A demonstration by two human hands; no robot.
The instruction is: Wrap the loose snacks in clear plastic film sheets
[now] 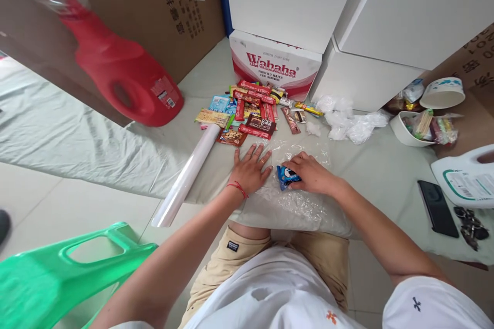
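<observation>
My left hand (250, 167) lies flat with fingers spread on the left edge of a clear sheet of plastic wrap (297, 200) spread on the pale cloth. My right hand (312, 174) rests on the wrap with its fingers curled over a small blue cookie packet (285, 177). Just beyond my hands lies a pile of several snack packets (254, 108) in red, blue and yellow wrappers. A white roll of plastic wrap (187, 177) lies diagonally to the left of my left hand.
A red detergent jug (123, 74) leans at the left. A Wahaha box (276, 64) stands behind the snacks, crumpled plastic (349, 121) and bowls (409, 131) to the right. A black phone (438, 208), keys (471, 226) and a green stool (57, 272) lie nearby.
</observation>
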